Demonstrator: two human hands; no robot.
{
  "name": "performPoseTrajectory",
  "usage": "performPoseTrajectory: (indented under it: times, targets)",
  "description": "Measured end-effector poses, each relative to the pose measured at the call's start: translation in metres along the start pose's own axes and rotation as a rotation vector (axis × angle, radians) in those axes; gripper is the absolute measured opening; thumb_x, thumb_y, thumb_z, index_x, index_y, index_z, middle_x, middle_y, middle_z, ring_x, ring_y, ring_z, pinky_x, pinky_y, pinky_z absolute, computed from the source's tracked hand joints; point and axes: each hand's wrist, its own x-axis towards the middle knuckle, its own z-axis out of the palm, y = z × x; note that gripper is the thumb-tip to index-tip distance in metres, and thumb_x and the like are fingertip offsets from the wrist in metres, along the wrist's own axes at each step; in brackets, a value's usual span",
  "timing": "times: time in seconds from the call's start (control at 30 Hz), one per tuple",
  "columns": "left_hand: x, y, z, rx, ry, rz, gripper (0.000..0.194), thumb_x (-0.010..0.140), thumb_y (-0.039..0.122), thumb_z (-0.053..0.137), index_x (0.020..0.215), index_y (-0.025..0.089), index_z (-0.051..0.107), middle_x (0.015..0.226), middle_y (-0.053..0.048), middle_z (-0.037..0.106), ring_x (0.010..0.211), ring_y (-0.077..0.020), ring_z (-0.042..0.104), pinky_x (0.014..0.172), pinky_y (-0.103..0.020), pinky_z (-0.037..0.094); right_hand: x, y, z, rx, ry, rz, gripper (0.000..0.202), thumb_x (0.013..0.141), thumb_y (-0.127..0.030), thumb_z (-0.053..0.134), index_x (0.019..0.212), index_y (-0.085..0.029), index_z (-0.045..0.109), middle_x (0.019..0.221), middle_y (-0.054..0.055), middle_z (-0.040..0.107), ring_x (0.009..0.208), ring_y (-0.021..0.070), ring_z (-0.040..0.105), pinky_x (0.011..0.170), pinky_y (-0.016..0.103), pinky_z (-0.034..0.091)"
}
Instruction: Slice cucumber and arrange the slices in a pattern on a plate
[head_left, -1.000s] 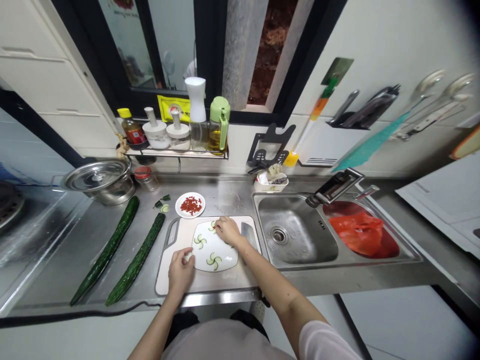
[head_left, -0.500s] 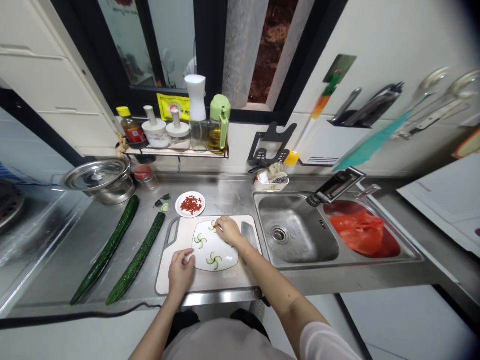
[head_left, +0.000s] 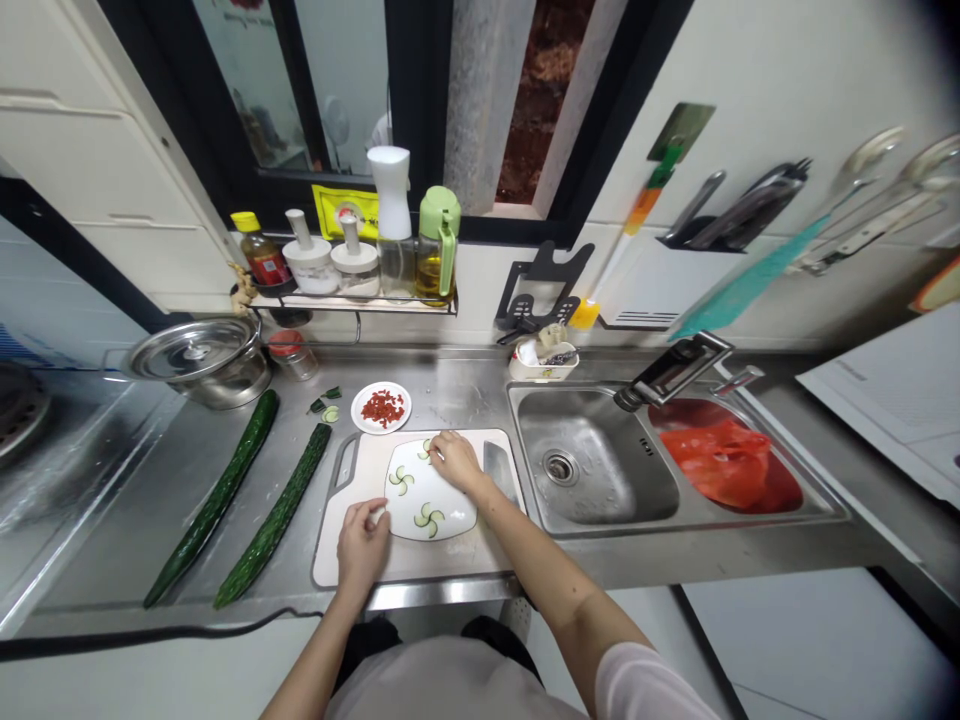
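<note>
A white plate (head_left: 450,518) lies on a pale cutting board (head_left: 349,555). Pinwheels of thin cucumber slices (head_left: 429,519) are laid out on it, with another pinwheel (head_left: 400,481) at its left. My right hand (head_left: 455,460) is over the plate's far edge, fingertips pinched down at a third group of slices (head_left: 426,451); what sits between them is hidden. At the plate's left edge is my left hand (head_left: 363,540), its thumb and forefinger curled against the rim. Beyond the board stands a small white dish (head_left: 358,420) of red goji berries (head_left: 382,408).
Two whole cucumbers (head_left: 217,490) lie left of the board, near small cucumber offcuts (head_left: 327,406). A lidded steel pot (head_left: 225,380) and a red-lidded jar (head_left: 296,358) stand behind. The sink (head_left: 600,460) is right; a seasoning rack (head_left: 360,304) hangs behind.
The right hand has shifted very slightly at the far slices, and the red bit seen at its fingertips is now hidden. The left hand keeps its place.
</note>
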Motion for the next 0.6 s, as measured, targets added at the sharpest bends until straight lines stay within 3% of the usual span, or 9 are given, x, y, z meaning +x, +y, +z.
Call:
performPoseTrajectory:
  times: [0.6]
  targets:
    - [-0.0047,-0.0012,0.0029,-0.009,-0.007,-0.022,0.033,0.077,0.037,0.052,0.098,0.019,0.069,0.094,-0.005,0.060,0.066,-0.0146,0.056,0.066,-0.031,0.050,0.0027,-0.0018,-0.0067,-0.009,0.014,0.005,0.018,0.090,-0.025,0.048,0.093,-0.020,0.066,0.098,0.006,0.062,0.093,0.0173,0.052,0.082,0.026,0.035]
